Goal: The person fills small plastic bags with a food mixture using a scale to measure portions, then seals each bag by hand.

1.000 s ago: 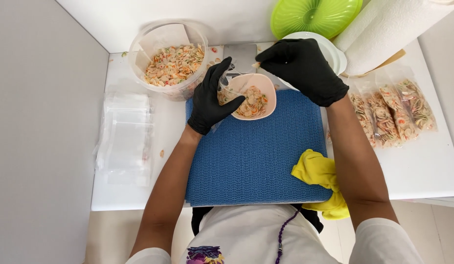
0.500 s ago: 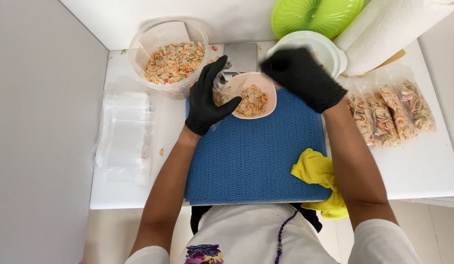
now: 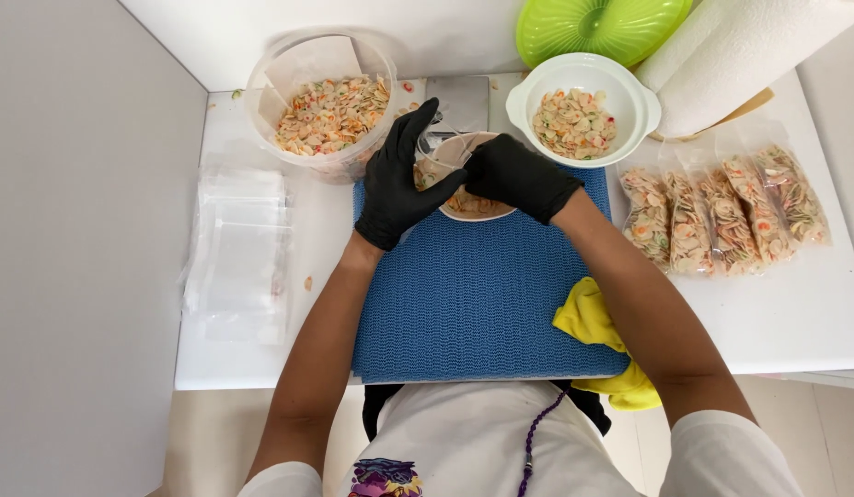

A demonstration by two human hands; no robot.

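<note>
Where the white counter (image 3: 795,313) meets white walls — blue mat (image 3: 473,294); both gloved grips, left hand (image 3: 399,179) and right hand (image 3: 514,175), clasp a small clear bag (image 3: 443,152) over a pink dish (image 3: 473,207).

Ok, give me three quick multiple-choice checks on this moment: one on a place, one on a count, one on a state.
1. Where do the filled bags lie?
A. right of the blue mat
B. left of it
C. on it

2. How many filled bags?
A. two
B. five
C. nine

3. The white bowl is:
A. empty
B. partly filled
C. overturned

Answers:
1 A, they lie in a row on the table right of the mat.
2 B, five lie side by side.
3 B, coloured pieces cover its bottom.
</note>
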